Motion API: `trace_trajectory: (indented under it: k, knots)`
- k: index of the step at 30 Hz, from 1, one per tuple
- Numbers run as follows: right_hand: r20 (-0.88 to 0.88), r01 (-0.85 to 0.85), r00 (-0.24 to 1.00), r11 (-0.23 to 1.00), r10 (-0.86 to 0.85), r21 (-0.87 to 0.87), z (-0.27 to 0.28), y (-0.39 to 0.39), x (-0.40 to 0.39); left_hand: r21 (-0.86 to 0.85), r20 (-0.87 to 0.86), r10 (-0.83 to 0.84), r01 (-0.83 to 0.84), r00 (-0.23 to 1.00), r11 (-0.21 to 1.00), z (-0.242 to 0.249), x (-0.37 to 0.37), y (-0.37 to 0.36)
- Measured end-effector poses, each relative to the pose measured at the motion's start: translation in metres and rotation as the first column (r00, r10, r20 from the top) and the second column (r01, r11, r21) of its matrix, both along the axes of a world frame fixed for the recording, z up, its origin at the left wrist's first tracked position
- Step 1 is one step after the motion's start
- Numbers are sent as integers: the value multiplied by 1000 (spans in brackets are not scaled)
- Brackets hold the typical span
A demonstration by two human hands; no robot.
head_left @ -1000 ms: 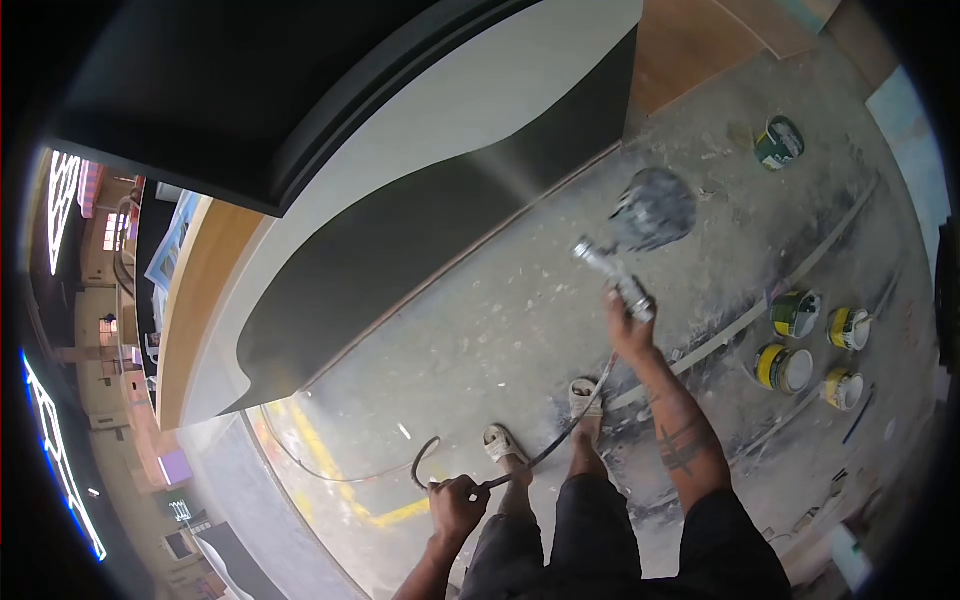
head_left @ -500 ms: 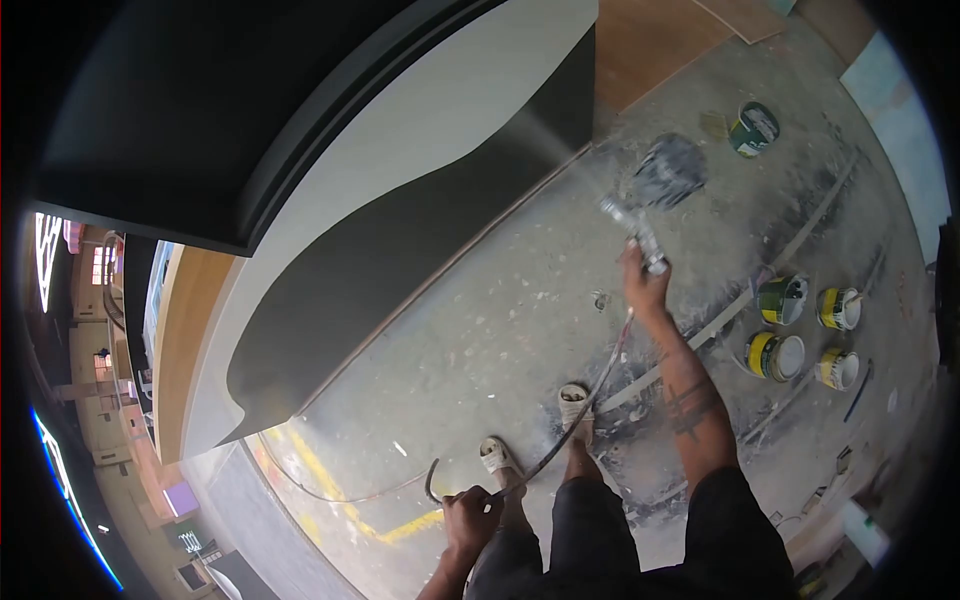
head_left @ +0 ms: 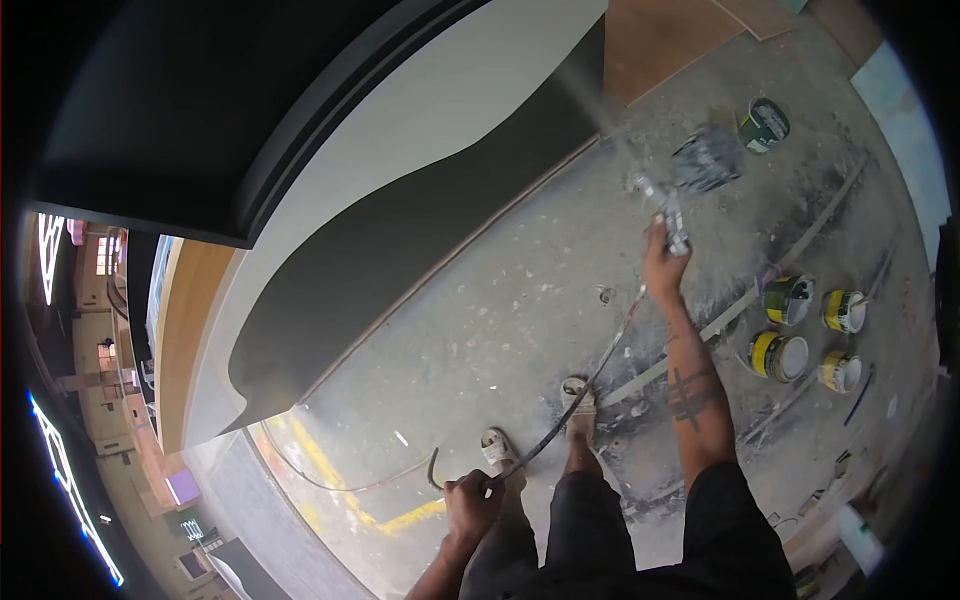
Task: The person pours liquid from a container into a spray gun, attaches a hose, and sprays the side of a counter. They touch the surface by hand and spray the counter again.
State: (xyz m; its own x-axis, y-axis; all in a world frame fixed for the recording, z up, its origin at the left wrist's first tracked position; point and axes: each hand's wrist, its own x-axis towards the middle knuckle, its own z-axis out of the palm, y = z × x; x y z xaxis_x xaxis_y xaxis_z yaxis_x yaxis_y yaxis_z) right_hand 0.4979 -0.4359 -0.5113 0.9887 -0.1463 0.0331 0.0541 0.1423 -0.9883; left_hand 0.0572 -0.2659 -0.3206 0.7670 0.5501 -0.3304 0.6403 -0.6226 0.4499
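My right hand (head_left: 667, 265) is wrapped round the handle of a metal spray gun (head_left: 672, 218), held out at arm's length. A paint-smeared cup (head_left: 707, 160) sits at the gun's upper right and appears attached to it. Pale mist fans from the nozzle toward the far end of a curved counter front, over its dark grey wavy band (head_left: 400, 270). From the gun's handle an air hose (head_left: 572, 408) runs down to my left hand (head_left: 472, 505), whose fingers are closed round it near my legs. A loop of hose shows beyond that hand.
Several paint buckets (head_left: 778, 357) stand on the stained concrete floor to the right. Farther off is a green bucket (head_left: 766, 126). Brown boards (head_left: 665, 45) lie at the top. The black counter top (head_left: 180, 110) overhangs at upper left. Hose (head_left: 340, 488) trails across yellow floor marking.
My right hand has moved the spray gun and its cup slightly right and farther up in view, with mist still coming out. My left hand keeps its hold on the hose.
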Motion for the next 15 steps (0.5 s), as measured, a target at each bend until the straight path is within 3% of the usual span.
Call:
trace_trajectory:
  k: [2, 4, 9, 12, 15]
  knots:
    - [9, -67, 998, 992, 69, -107, -4, 14, -32, 23, -26, -43, 44, 999, 999, 3, -3, 6]
    - [-37, -206, 978, 975, 203, -85, 2, 26, -61, 33, -128, -64, 69, 990, 997, 8, -4, 10]
    - [-70, -441, 887, 882, 457, 164, 11, 39, -106, 95, -209, -127, 149, 970, 984, 12, -14, 17]
    - [-66, -456, 886, 888, 459, 56, -1, 31, -100, 74, -229, -114, 134, 967, 988, 10, -14, 14]
    - [-85, -322, 942, 946, 324, 40, -20, 22, -71, 48, -199, -89, 100, 976, 994, 6, -6, 4]
